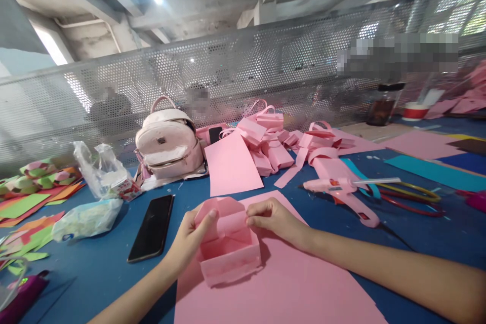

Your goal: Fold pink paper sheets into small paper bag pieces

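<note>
Pink paper box [232,269] stands open-topped between the two hands, tilted over a stack of large pink sheets [299,283]; whether its base touches them is hard to tell. The left hand [194,233] is clamped on the box's raised back flap, thumb pressed flat on the near face and fingers behind it. The right hand [279,220] has thumb and forefinger drawn together on the right edge of that flap, the other fingers curled. To the left of the left hand lies a black phone [152,228], with a plastic packet [87,220] farther out. Beyond the left hand stands a pale backpack [170,144]. Directly beyond both hands, a pink sheet [233,167] leans before a heap of pink paper pieces [279,154]. Right of the right hand, a pink glue gun [343,190] lies on the blue table [102,283], near red and yellow handles [412,197].
</note>
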The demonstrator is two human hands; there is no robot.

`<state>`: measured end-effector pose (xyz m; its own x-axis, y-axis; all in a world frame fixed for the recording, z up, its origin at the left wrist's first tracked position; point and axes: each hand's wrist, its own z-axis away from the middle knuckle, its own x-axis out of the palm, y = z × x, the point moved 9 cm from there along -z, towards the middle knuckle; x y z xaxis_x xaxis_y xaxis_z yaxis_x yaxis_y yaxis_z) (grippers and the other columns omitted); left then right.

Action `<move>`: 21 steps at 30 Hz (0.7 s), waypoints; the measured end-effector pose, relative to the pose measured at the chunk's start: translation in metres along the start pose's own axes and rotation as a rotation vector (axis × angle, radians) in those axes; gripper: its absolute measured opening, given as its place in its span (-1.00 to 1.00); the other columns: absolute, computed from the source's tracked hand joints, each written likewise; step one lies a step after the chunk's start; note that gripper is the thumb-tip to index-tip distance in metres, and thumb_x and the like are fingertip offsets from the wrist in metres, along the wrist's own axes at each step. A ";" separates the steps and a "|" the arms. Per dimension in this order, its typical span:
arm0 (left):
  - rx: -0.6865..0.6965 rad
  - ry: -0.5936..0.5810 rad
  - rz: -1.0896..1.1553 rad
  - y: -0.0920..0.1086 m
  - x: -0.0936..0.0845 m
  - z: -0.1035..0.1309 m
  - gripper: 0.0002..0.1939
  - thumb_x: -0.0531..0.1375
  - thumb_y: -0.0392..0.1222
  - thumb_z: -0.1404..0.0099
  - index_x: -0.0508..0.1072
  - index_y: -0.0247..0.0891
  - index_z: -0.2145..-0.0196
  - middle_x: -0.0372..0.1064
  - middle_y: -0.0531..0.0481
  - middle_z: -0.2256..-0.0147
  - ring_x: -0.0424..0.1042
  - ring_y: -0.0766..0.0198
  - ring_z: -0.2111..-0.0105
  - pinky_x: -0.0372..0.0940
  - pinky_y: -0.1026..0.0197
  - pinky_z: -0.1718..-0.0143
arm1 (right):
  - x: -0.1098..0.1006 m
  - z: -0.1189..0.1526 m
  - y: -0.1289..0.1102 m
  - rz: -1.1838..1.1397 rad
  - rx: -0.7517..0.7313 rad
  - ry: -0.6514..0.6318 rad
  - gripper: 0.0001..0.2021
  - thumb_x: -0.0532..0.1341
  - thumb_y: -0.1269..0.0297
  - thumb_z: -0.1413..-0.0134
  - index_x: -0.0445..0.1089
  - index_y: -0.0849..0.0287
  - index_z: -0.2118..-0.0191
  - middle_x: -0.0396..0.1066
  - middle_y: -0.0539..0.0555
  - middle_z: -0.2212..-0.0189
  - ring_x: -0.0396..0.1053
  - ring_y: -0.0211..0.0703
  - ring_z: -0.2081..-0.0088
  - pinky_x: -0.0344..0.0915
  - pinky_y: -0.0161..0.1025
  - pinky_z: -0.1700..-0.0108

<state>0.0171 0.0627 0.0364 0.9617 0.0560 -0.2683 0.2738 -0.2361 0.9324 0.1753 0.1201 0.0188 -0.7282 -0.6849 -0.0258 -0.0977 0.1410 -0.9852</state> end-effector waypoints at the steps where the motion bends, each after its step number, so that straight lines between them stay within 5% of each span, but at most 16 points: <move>1: 0.008 -0.029 -0.009 0.002 0.001 0.000 -0.61 0.11 0.09 -0.42 0.42 -0.24 0.42 0.28 0.08 0.49 0.21 0.29 0.46 0.19 0.26 0.37 | 0.000 0.000 0.001 0.006 -0.006 -0.001 -0.59 0.43 0.00 0.05 0.40 0.23 0.62 0.21 -0.07 0.60 0.09 -0.30 0.49 0.09 -0.28 0.39; 3: 0.021 -0.104 -0.028 0.006 0.002 0.000 -0.70 0.14 0.04 -0.40 0.52 -0.23 0.25 0.45 -0.01 0.31 0.37 0.16 0.27 0.28 0.18 0.15 | 0.000 -0.001 0.003 0.016 -0.011 -0.001 -0.60 0.41 0.01 0.03 0.41 0.22 0.61 0.23 -0.07 0.60 0.13 -0.28 0.48 0.11 -0.27 0.37; 6: 0.073 -0.248 -0.085 0.018 0.008 0.000 -0.69 0.15 -0.02 -0.39 0.53 -0.15 0.01 0.43 -0.09 -0.05 0.31 -0.01 -0.09 0.14 0.03 -0.17 | 0.000 -0.001 0.007 0.032 -0.013 0.000 -0.61 0.40 -0.01 0.00 0.44 0.21 0.58 0.28 -0.05 0.58 0.18 -0.26 0.47 0.15 -0.27 0.37; 9: 0.146 -0.373 -0.180 0.028 0.017 0.001 -0.67 0.04 -0.05 -0.43 0.51 -0.11 0.00 0.39 -0.09 -0.13 0.28 -0.03 -0.15 -0.02 -0.05 -0.27 | 0.000 -0.002 0.006 0.058 -0.018 0.001 -0.64 0.40 -0.01 0.01 0.48 0.21 0.54 0.37 -0.01 0.53 0.26 -0.22 0.44 0.20 -0.25 0.33; 14: 0.155 -0.463 -0.217 0.029 0.026 0.002 -0.74 0.09 -0.08 -0.38 0.51 -0.18 0.37 0.49 -0.03 0.10 0.40 0.07 0.07 -0.30 0.01 -0.34 | 0.000 0.001 -0.001 0.126 -0.015 0.008 -0.69 0.37 0.08 -0.01 0.46 0.20 0.56 0.35 -0.02 0.54 0.28 -0.19 0.42 0.21 -0.24 0.31; 21: 0.078 -0.373 -0.119 0.021 0.025 -0.004 -0.65 0.18 -0.11 -0.28 0.33 -0.22 0.63 0.18 0.11 0.58 0.16 0.27 0.47 0.05 0.06 -0.13 | 0.001 0.002 -0.001 0.172 -0.008 0.040 -0.82 0.28 0.32 0.01 0.36 0.19 0.56 0.26 -0.08 0.56 0.21 -0.25 0.45 0.15 -0.29 0.35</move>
<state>0.0473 0.0628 0.0504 0.8491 -0.2655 -0.4567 0.3680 -0.3230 0.8719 0.1760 0.1176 0.0197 -0.7608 -0.6215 -0.1866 0.0250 0.2594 -0.9655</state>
